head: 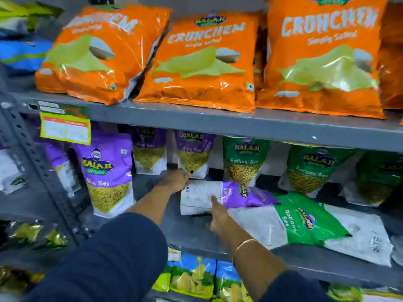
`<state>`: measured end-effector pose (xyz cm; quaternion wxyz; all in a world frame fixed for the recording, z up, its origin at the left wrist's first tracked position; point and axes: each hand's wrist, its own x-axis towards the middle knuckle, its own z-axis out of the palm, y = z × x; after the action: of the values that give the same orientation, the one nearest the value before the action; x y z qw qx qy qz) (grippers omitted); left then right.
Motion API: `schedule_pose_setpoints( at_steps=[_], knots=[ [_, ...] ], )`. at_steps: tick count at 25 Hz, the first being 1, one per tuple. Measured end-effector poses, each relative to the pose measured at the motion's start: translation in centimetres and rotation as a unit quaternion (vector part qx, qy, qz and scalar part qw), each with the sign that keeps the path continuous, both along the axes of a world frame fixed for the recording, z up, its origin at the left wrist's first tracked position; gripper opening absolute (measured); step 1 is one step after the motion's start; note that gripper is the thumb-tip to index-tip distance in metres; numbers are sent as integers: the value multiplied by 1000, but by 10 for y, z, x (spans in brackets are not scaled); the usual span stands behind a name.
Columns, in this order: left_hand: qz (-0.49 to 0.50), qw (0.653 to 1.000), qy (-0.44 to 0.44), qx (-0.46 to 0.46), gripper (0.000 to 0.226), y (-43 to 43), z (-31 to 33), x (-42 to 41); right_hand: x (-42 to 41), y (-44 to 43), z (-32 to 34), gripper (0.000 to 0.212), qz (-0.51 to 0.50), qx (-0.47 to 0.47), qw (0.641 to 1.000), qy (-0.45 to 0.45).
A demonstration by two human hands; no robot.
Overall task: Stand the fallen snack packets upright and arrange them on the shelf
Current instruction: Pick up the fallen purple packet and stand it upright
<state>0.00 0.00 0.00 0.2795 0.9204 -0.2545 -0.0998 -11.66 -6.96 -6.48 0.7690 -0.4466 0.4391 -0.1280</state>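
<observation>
Grey metal rack, middle shelf [192,232] is the working level. Upper shelf [218,120] carries three big orange Crunchem packets [202,62] leaning back, more orange at far right. Yellow price tag [65,129] hangs off the upper shelf edge, left.

On the middle shelf a fallen green Ratlami Sev packet [309,223] lies flat, near and right, label sideways. A fallen purple Aloo Sev packet [218,197] lies on its side just left of it, its purple end overlapping the green one's top edge, white back panel facing out. Upright purple Aloo Sev packets: one large near-left [109,173], two further back [150,149] and [193,153]. Upright green Ratlami Sev packets [244,162] and [311,171] stand far right, behind the fallen ones.

Lower shelf shows blue-green snack packs [194,277], partly cut off.

Left hand [176,180] reaches to the far end of the fallen purple packet, fingers curled at its top-left corner; looks like a grip there, but blur makes contact hard to confirm. Right hand [218,216] has its thumb pressed on the white panel and the fingers tucked under the near edge, grasping the packet. Thin gold bangle [245,243] on the right wrist. Dark blue sleeves [113,258] on both arms.
</observation>
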Motion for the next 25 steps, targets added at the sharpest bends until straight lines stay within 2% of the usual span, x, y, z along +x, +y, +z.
schedule_pose_setpoints(
  at_steps=[3,6,8,11,13,15,17,21,25],
  knots=[
    [-51,995,86,19,47,-22,-13,32,21,0,-6,71,-92,-2,995,37],
    [-104,983,126,84,49,-39,-24,44,26,3,-14,53,-142,49,989,-1],
    [-133,974,138,120,44,-43,-29,48,25,8,-14,53,-186,82,978,-37],
    [-138,969,192,77,35,-33,-27,48,23,17,-15,51,-216,93,967,-97],
    [-124,959,255,25,38,-20,-25,53,19,22,-15,50,-201,79,968,-126],
    [-106,941,319,-20,31,-4,-23,56,16,25,-18,55,-186,44,972,-136],
    [-98,929,354,-45,43,12,-21,55,13,27,-20,63,-167,-21,975,-143],
    [-69,927,356,-96,55,39,-28,58,14,13,-8,67,-45,-193,968,-152],
    [-30,924,332,-187,66,54,-50,53,25,-20,12,57,104,-284,944,-132]
  ],
)
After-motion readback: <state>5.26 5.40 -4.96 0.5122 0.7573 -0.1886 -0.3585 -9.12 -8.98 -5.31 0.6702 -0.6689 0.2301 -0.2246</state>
